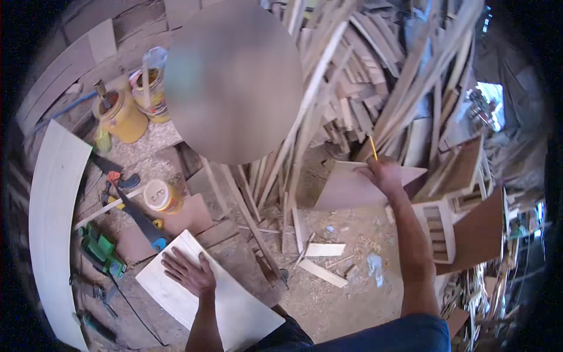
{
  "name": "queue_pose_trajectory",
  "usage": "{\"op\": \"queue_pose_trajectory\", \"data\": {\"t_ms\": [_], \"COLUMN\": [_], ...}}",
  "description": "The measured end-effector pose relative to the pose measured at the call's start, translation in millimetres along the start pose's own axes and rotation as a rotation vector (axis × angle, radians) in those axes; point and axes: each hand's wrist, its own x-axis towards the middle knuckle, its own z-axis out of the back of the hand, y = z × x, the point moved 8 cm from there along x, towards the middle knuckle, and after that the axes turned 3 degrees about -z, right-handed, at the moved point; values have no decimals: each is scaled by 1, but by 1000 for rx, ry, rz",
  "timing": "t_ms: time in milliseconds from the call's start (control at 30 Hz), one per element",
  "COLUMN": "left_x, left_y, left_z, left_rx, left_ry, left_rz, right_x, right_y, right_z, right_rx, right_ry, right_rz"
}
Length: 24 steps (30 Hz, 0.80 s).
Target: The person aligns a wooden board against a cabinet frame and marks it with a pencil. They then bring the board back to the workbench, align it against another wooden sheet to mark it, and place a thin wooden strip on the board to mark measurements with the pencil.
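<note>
My left hand (189,273) lies flat with spread fingers on a pale wooden board (229,305), which slants across the bench close to my body. My right hand (385,175) is stretched out to the right, closed on the upper edge of a thin, pinkish-brown wooden panel (346,190). A yellow pencil (373,146) sticks up from the same hand. Just beyond my left hand lies a handsaw (141,218) with a blue tip, and near it stands a lidded tub (163,196) with writing on its lid.
A green power tool (99,249) lies at left beside a long pale board (56,217). Yellow buckets (126,117) stand at the back left. Timber lengths (352,88) lean at the back. Wood offcuts (322,273) lie on the floor. A round blur hides the upper middle.
</note>
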Motion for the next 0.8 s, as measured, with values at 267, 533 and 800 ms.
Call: {"op": "queue_pose_trajectory", "data": {"t_ms": [267, 533, 800], "left_x": [7, 13, 16], "left_y": [-4, -2, 5], "left_z": [3, 7, 3], "left_rx": [-24, -117, -143], "left_ry": [41, 44, 223], "left_rz": [-8, -11, 45], "right_x": [137, 140, 149], "right_y": [7, 25, 209], "right_z": [-103, -121, -41], "right_rx": [43, 49, 305], "right_ry": [145, -68, -253], "right_rz": [55, -78, 217]}}
